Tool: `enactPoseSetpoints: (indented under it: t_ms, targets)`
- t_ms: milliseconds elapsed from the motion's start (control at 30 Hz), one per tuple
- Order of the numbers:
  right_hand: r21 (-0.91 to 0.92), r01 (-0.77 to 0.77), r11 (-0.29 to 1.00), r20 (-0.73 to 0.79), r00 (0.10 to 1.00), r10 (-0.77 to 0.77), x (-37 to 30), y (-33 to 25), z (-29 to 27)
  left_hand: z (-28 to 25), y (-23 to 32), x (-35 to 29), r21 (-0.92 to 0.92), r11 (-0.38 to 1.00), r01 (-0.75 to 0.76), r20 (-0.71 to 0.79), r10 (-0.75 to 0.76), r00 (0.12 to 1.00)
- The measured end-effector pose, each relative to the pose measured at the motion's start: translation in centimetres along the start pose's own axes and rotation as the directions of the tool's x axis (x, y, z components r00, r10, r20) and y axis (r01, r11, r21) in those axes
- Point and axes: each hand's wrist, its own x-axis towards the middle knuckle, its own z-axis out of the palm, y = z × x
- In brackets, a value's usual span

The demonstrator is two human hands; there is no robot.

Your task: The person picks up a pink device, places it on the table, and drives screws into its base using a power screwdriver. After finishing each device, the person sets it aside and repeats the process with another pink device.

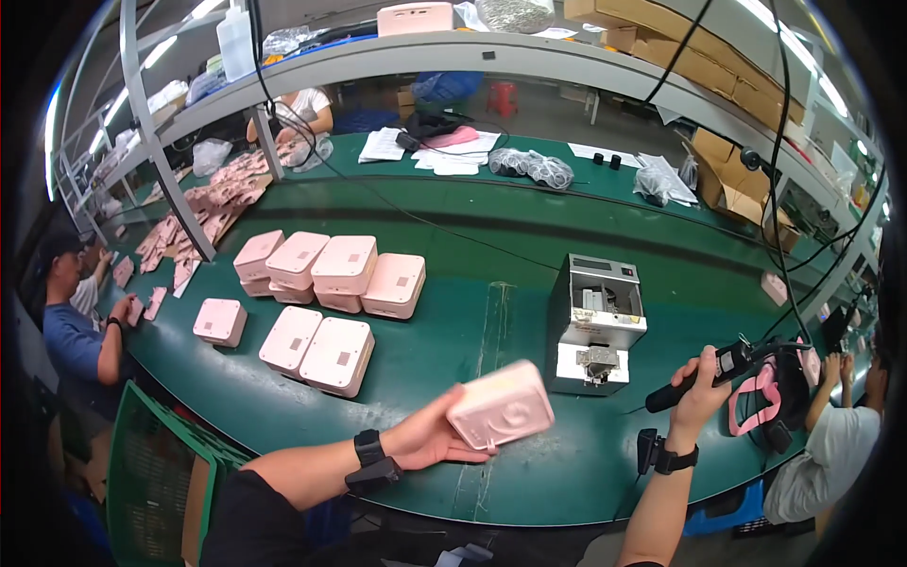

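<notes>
My left hand (421,438) holds a pink plastic case (503,404) above the green table, fingers under its lower side. The case is tilted and a round raised shape shows on its face. In my right hand (697,401) is a black electric screwdriver (733,359), its thin bit pointing left and down. The bit is apart from the case. Between the hands, a little farther back, stands a grey and black screw feeder (595,326). Left of the held case, two pink cases (337,355) lie side by side, with a single pink case (220,321) beside them.
Several stacked pink cases (345,265) stand at back left, beyond them a pile of pink parts (203,217). A pink and black strapped item (756,402) lies at right. Cables hang at right. A metal shelf (425,61) spans overhead. People sit at both sides; a green crate (156,482) stands lower left.
</notes>
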Motion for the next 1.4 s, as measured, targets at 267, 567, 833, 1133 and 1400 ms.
enactPoseSetpoints:
  t_ms: [267,567,833,1133,1400]
  targets:
    - [0.152,0.049,0.987,0.036,0.998,-0.055,-0.6,0.5,-1.3,-2.3,0.3,3.4,0.179,0.979,-0.097,-0.36,0.157,0.92]
    - [0.187,0.029,0.982,-0.029,0.999,-0.024,-0.6,0.2,-1.8,-0.3,2.8,8.6,0.702,0.593,-0.395,-0.161,0.672,0.723]
    - [0.187,0.03,0.982,-0.016,1.0,-0.027,-1.0,-0.2,-2.0,-2.0,4.0,-3.2,0.698,-0.631,0.339,0.391,0.732,0.558]
    - [0.138,0.078,0.987,0.021,0.996,-0.082,-2.2,-0.6,-0.1,-3.8,2.0,-7.9,0.557,-0.675,0.484,0.277,0.701,0.657]
    - [0.049,0.084,0.995,0.03,0.996,-0.085,-1.7,-0.9,0.5,2.8,-2.3,0.7,0.565,-0.703,-0.432,0.592,-0.019,0.806]
